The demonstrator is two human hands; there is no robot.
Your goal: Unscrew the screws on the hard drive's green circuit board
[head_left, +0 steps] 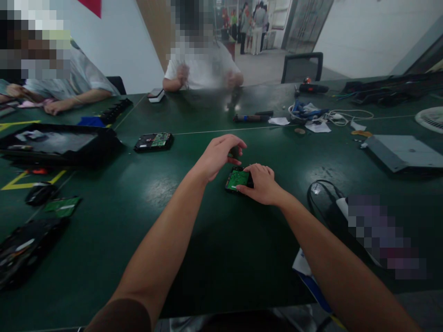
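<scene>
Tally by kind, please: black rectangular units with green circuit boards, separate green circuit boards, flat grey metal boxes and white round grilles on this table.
Black rectangular units with green circuit boards: 2
Separate green circuit board: 1
Flat grey metal box: 1
White round grille: 1
Total: 5

Both forearms (169, 230) stretched forward, left hand (220, 156) raised, fingers (238, 141) curled, right hand (262, 183) palm down, thumb (245, 190) spread
</scene>
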